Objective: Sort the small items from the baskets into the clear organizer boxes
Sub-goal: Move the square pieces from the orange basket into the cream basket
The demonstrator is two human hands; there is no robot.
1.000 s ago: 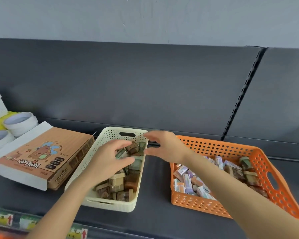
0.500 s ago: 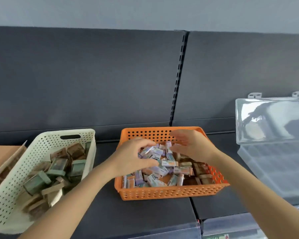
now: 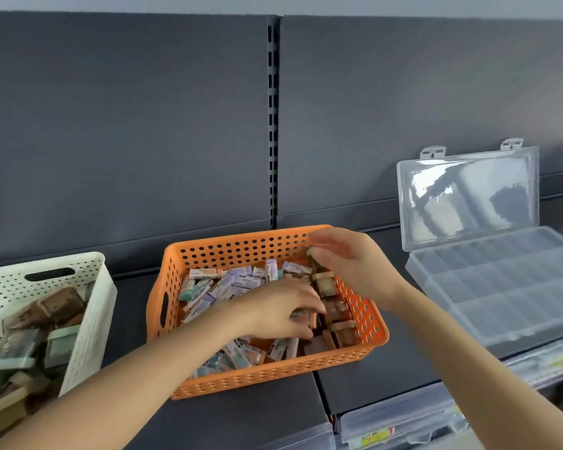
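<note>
Orange basket, frame centre: right hand pinches a brown block by its top, while left hand curls over pale packets, grip unclear. Best to lift straight up, then across to the clear organizer box, right.

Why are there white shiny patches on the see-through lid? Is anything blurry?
Head view: the open lid of the clear organizer box mirrors room light as white glare; head view: the right hand, pinching a brown packet, looks slightly smeared; head view: the cream basket looks soft.
</note>
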